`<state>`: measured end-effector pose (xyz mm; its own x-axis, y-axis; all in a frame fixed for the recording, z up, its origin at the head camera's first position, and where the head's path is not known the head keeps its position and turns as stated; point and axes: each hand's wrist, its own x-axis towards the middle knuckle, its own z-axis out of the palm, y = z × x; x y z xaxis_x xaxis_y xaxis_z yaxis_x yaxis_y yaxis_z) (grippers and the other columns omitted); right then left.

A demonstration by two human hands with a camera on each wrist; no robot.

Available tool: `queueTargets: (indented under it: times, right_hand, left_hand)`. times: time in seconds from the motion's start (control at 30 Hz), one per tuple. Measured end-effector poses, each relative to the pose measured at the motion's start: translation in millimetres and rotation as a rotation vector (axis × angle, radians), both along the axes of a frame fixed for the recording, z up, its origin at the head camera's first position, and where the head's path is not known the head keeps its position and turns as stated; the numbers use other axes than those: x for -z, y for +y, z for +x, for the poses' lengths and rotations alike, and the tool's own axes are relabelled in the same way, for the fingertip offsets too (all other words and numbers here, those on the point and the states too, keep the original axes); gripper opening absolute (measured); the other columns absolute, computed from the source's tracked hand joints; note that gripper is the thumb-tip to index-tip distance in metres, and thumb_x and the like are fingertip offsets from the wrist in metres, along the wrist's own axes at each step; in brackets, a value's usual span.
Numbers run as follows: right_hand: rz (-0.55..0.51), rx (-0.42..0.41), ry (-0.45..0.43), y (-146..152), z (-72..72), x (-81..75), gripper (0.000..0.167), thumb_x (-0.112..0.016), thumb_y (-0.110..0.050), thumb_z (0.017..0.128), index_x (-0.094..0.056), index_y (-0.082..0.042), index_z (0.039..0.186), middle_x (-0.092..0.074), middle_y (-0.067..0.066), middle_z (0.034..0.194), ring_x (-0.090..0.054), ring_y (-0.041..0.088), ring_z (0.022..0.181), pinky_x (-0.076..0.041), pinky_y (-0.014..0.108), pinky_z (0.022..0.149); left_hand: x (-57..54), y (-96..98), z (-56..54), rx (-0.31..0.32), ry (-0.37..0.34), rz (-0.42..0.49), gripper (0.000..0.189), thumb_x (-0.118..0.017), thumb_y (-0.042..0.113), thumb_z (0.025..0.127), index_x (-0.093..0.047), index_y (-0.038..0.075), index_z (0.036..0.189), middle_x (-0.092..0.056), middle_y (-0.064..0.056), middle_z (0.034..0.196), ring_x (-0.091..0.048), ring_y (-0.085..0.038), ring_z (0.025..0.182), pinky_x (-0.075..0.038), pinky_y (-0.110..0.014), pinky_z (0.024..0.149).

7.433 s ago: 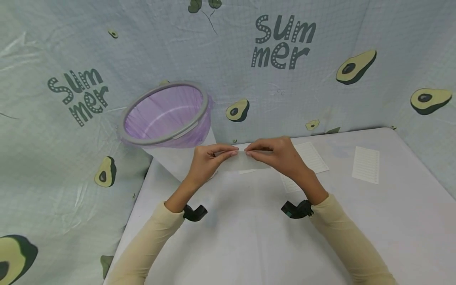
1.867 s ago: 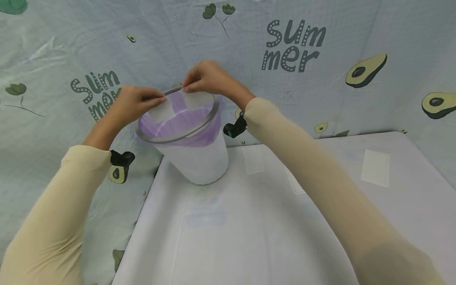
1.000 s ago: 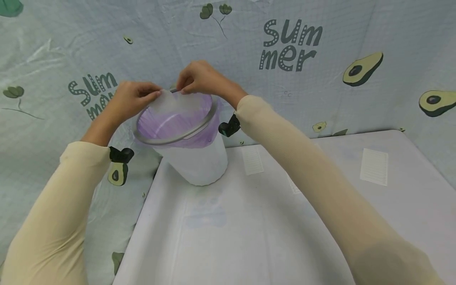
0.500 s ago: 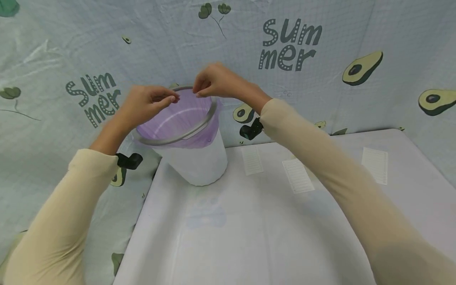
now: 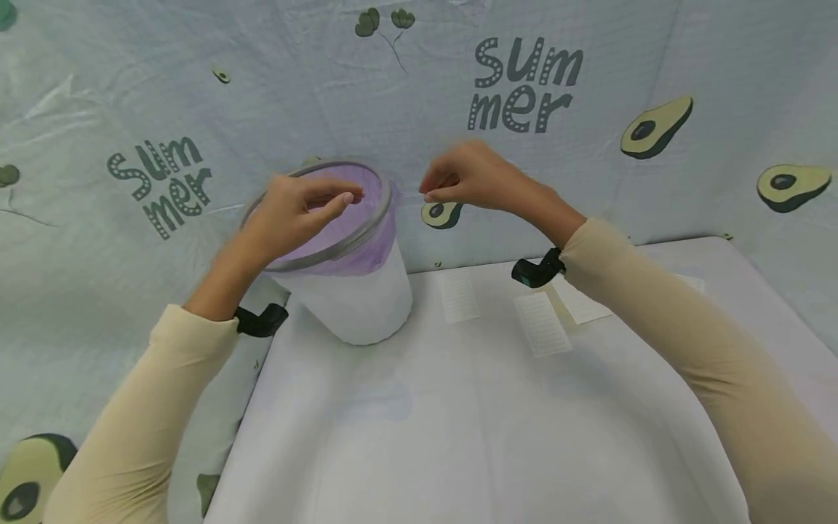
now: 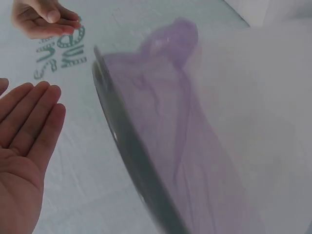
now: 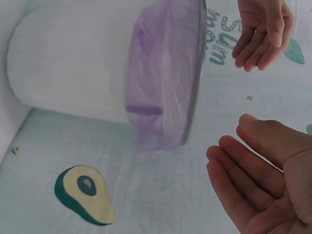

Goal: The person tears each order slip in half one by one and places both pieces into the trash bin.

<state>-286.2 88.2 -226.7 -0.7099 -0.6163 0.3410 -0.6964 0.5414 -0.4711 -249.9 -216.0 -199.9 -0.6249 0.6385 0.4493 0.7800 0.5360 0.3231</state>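
A white waste bin [image 5: 350,309] stands at the table's back left, lined with a purple plastic bag [image 5: 373,251] folded over its grey rim [image 5: 321,256]. Over the bin's mouth, in the head view, is my left hand [image 5: 294,215], its fingers stretched and nothing in them; the left wrist view shows its bare palm [image 6: 22,156] beside the rim. My right hand [image 5: 481,178] hovers to the right of the bin, fingers loosely bent. In the right wrist view that hand [image 7: 265,180] is likewise empty. The bin's inside is partly hidden by my left hand.
Small printed paper sheets lie on the white table [image 5: 419,437]: one sheet [image 5: 458,297] beside the bin, another sheet [image 5: 543,324] farther right, and a pale sheet [image 5: 583,302] behind it, partly under my right sleeve. An avocado-print curtain [image 5: 419,87] hangs behind the table.
Earlier my hands pinched a sheet over the table, then one paper piece each over the bin's mouth. Both pieces have been let go; the hands have moved right and apart.
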Motion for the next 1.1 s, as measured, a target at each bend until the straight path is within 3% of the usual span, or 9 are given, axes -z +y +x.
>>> queueTargets:
  times: [0.2,0.37,0.6,0.87,1.1]
  right_hand:
    - [-0.05,0.019,-0.04,32.4,28.1,23.5,0.016,-0.076,-0.016,0.094,-0.078,-0.009,0.108,-0.077,0.004,0.105,-0.074,0.016,0.096,-0.059,0.034,0.084]
    - [-0.043,0.057,-0.04,54.8,48.5,46.0,0.019,-0.076,-0.016,0.094,-0.077,-0.01,0.112,-0.076,0.003,0.108,-0.074,0.018,0.097,-0.059,0.036,0.084]
    - [-0.063,0.096,-0.105,82.2,73.4,77.4,0.021,-0.074,-0.015,0.095,-0.075,-0.012,0.116,-0.076,0.003,0.111,-0.074,0.019,0.099,-0.06,0.04,0.083]
    - [-0.072,0.155,-0.139,97.3,96.7,111.0,0.026,-0.075,-0.02,0.095,-0.074,-0.014,0.12,-0.075,0.001,0.116,-0.072,0.02,0.105,-0.057,0.043,0.09]
    - [-0.073,0.232,-0.168,101.6,110.8,134.6,0.027,-0.074,-0.018,0.095,-0.074,-0.01,0.121,-0.073,0.005,0.12,-0.07,0.027,0.107,-0.056,0.047,0.092]
  left_hand:
    - [10.0,11.3,14.1,0.049,0.003,0.016,0.02,-0.063,0.004,0.1,-0.076,0.0,0.115,-0.077,-0.01,0.106,-0.074,-0.024,0.1,-0.054,-0.019,0.089]
    - [21.4,21.1,18.3,0.111,0.069,0.008,0.018,-0.064,0.001,0.098,-0.077,-0.001,0.11,-0.078,-0.009,0.102,-0.075,-0.022,0.095,-0.059,-0.036,0.085]
    - [41.9,41.6,22.1,0.199,0.111,0.035,0.018,-0.066,0.003,0.095,-0.078,-0.001,0.108,-0.078,-0.008,0.102,-0.074,-0.02,0.094,-0.059,-0.038,0.081]
    - [70.6,65.4,17.6,0.251,0.111,0.049,0.021,-0.068,0.003,0.094,-0.076,-0.002,0.113,-0.077,-0.012,0.109,-0.073,-0.025,0.102,-0.058,-0.042,0.086]
    - [103.1,85.8,12.2,0.265,0.095,-0.072,0.033,-0.068,0.009,0.097,-0.067,-0.001,0.129,-0.07,-0.014,0.125,-0.067,-0.027,0.117,-0.054,-0.038,0.096]
